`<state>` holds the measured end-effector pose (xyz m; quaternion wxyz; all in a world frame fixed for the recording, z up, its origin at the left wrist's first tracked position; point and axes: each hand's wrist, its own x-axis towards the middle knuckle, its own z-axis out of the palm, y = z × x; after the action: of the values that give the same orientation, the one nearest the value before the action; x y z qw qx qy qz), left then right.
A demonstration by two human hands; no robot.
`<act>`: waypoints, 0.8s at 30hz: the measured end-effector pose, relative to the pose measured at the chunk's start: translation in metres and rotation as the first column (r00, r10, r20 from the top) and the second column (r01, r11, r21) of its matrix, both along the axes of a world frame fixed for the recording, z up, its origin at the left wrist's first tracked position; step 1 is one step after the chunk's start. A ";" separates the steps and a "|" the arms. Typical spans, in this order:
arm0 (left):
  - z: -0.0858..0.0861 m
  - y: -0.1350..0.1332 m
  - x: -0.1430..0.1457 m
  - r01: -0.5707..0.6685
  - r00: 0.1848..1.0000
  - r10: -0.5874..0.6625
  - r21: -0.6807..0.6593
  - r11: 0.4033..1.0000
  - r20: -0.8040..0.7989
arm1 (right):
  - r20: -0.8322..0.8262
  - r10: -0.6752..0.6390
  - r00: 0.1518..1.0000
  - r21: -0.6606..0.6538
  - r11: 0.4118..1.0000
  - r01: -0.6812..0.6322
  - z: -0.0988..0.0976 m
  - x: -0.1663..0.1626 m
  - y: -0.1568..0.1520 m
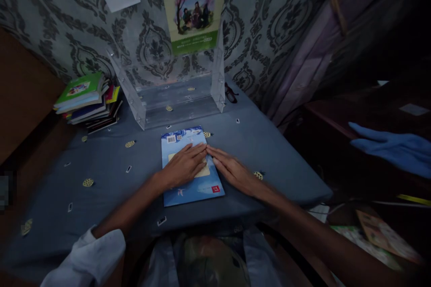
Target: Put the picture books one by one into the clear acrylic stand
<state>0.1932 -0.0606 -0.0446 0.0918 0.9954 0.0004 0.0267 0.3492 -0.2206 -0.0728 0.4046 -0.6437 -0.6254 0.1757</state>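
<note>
A blue book (188, 188) lies flat on the grey-blue cloth of the table (101, 166), its barcode toward the wall. My left hand (184, 164) rests flat on its cover, fingers stretched out. My right hand (232, 169) lies flat along the book's right edge, fingers extended, its fingertips meeting those of the left. Neither hand grips anything.
A clear acrylic stand (178, 94) sits against the patterned wall and holds a green-edged book (194, 6) upright. A stack of books (88, 102) lies at the back left. Another person's blue-gloved hand (393, 147) reaches in at the right. The table's right edge drops beside dark furniture.
</note>
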 end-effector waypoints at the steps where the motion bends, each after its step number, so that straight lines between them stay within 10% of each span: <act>1: 0.000 -0.003 -0.002 0.004 1.000 -0.004 0.005 1.000 -0.001 | 0.005 0.000 1.000 -0.001 1.000 0.000 0.000 -0.002 -0.003; 24: -0.004 -0.073 -0.056 0.094 0.993 -0.096 0.039 0.995 0.072 | 0.201 -0.085 0.976 0.047 0.996 0.077 -0.008 -0.064 -0.091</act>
<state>0.1368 -0.1338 -0.0487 0.0750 0.9941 -0.0509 0.0590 0.2852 -0.3120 -0.0810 0.3582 -0.6751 -0.6399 0.0806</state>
